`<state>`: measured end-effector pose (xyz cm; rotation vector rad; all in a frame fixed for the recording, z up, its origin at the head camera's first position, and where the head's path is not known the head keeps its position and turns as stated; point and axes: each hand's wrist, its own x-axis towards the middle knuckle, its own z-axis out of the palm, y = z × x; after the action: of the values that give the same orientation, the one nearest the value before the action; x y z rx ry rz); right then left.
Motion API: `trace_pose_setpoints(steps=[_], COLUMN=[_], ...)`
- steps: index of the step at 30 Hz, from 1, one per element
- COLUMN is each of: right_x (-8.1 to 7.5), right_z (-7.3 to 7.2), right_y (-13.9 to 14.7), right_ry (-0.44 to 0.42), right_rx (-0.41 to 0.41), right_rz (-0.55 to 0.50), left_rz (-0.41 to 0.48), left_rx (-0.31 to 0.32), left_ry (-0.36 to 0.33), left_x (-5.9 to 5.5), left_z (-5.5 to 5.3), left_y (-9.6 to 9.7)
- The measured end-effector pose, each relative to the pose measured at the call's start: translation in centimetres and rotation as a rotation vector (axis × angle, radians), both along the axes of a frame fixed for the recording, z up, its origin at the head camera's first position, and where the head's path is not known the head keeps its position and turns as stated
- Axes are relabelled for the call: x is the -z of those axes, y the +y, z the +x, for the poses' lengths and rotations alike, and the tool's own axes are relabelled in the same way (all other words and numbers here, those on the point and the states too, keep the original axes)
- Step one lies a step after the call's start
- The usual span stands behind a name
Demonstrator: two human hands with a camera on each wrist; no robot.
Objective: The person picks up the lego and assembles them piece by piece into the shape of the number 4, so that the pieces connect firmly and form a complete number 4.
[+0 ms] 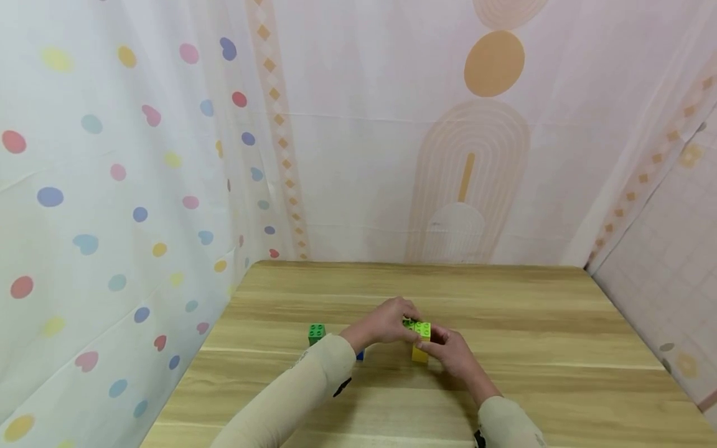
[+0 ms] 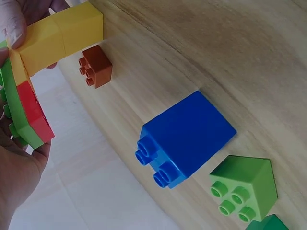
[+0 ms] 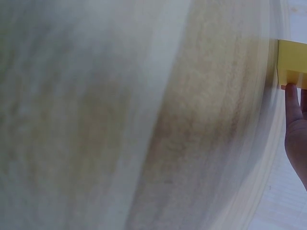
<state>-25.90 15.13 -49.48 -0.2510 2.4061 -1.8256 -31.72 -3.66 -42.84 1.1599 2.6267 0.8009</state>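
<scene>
My left hand (image 1: 386, 322) grips the end of a built piece of toy building bricks, its fingers around a light green brick (image 2: 20, 108) with a red brick (image 2: 34, 111) against it. Yellow bricks (image 2: 64, 36) join on at an angle, and in the head view the yellow part (image 1: 419, 356) stands below a lime green top (image 1: 422, 330). From the other side my right hand (image 1: 455, 353) holds the yellow end between fingers and thumb. In the right wrist view, fingers (image 3: 293, 108) press under the yellow brick (image 3: 292, 60).
On the wooden table (image 1: 538, 348) lie a brown-orange brick (image 2: 100, 66), a larger blue brick (image 2: 189, 136), a light green brick (image 2: 254, 179) and a darker green one (image 2: 269, 223). My left sleeve partly covers this group in the head view. Patterned curtains (image 1: 358, 186) hang behind the table.
</scene>
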Motion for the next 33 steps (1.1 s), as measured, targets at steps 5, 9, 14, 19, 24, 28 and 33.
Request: trace_pose_setpoints(steps=[5,9,14,19,24,28,33], right_x=[-0.1,-0.2,-0.3,-0.4,-0.5,-0.5,-0.4], right_z=[0.1,0.3,0.4,0.4,0.4,0.5,0.5], right_y=[-0.2,-0.3,-0.3,-0.3,-0.4,-0.7,-1.0], right_ry=[0.009,-0.001,-0.006,0.002,-0.017,-0.034,-0.03], right_rx=[0.003,0.014,0.037,0.032,0.041,0.049,0.059], right_rz=[0.017,0.025,0.044,0.069,0.069,0.042,0.025], left_rz=[0.007,-0.003,-0.028,-0.021,-0.016,-0.029,0.034], left_rx=[-0.018,-0.039,-0.072,-0.081,-0.062,-0.054,-0.132], left_ry=[-0.002,-0.009,-0.004,-0.005,0.023,0.073,0.029], left_x=[0.1,0.2,0.5,0.6,0.9,1.0,1.0], left_z=[0.3,0.6,0.8,0.8,0.9,1.1,1.3], left_y=[-0.3,-0.5,-0.5,-0.5,-0.7,-1.0,-1.6])
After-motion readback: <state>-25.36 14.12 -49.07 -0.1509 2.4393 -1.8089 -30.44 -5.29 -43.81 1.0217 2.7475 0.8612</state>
